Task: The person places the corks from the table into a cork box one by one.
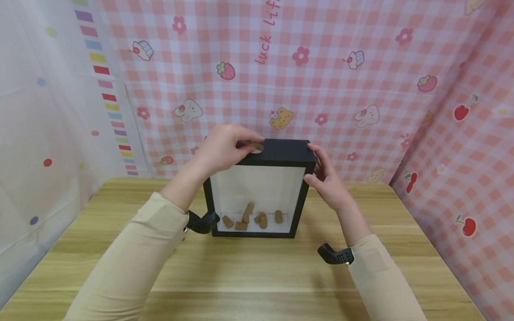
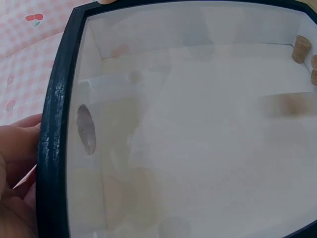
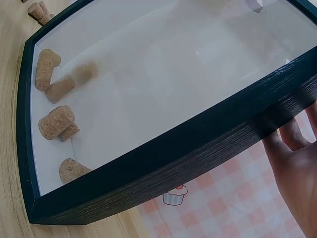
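1. At the far left hangs a white curtain (image 1: 46,111) with coloured dots, a strip of coloured bars (image 1: 108,98) down its right side.
2. A beige left sleeve (image 1: 124,263) reaches over the wooden table (image 1: 249,276); its black wrist camera (image 1: 202,221) partly blocks the box's lower left edge in the head view.
3. Left of the box, a few loose corks (image 3: 39,12) lie on the table, cut off by the edge of the right wrist view.
4. The left hand (image 1: 226,145) is at the box's top left, thumb and fingertips near each other at a hole (image 1: 258,148) that they partly cover; I cannot tell whether they pinch anything.
5. The box (image 1: 287,154) stands upright mid-scene, towards the table's far side, black-framed, clear-fronted and white inside; reflections cloud the front.
6. Inside, brown corks (image 1: 241,226) are grouped low down, some touching; one is smeared by blur.
7. Behind hangs a pink checked curtain (image 1: 245,96); its pink writing reads "luck lif", the rest cut off at the top.
8. The right hand (image 1: 331,185) grips the box's upper right corner, thumb at the front edge, fingers round the side.
9. Nearer, on the right, are a matching right sleeve (image 1: 385,281) and second wrist camera (image 1: 336,255).
10. Furthest right hangs a checked cherry curtain (image 1: 474,178).
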The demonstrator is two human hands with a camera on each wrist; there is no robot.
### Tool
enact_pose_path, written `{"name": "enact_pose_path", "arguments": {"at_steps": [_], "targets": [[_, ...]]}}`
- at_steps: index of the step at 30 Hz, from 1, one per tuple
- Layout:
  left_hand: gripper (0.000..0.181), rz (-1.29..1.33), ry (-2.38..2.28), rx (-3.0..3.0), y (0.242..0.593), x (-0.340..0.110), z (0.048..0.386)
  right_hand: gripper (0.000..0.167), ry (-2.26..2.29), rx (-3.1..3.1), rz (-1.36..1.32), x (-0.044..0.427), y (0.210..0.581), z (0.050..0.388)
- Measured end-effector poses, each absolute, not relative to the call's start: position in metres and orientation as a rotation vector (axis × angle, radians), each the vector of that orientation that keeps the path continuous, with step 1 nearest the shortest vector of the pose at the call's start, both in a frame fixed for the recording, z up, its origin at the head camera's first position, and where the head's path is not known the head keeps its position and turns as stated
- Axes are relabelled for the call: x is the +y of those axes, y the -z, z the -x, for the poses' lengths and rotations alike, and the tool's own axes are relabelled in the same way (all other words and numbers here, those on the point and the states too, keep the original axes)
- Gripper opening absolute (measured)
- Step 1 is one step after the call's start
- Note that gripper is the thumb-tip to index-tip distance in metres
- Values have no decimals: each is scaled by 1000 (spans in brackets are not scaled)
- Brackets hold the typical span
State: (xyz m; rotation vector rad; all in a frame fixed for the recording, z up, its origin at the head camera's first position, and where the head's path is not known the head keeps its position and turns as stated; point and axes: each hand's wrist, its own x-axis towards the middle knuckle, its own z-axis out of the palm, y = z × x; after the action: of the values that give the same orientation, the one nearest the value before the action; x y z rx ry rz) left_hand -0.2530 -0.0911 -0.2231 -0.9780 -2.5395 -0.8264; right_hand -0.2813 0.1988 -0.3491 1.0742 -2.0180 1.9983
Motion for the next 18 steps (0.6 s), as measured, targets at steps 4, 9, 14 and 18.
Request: {"name": "enact_pose_path", "arguments": {"at_steps": [4,9,14,18], "targets": [[25,982,887,-2484,223,-99,252,64,-2006,-2005,-1086,198,349,282],[25,918,943,-2425,225,-118,249,65,-2013,-1990,-1104,198,349,281],[24,766,1023,-2395,232,-145,249,65,-2020,-1997,-1097,199,349,281],[26,650,1146,-2384,242,-170,246,65,-2022,-1999,-1095,199,349,281]]}}
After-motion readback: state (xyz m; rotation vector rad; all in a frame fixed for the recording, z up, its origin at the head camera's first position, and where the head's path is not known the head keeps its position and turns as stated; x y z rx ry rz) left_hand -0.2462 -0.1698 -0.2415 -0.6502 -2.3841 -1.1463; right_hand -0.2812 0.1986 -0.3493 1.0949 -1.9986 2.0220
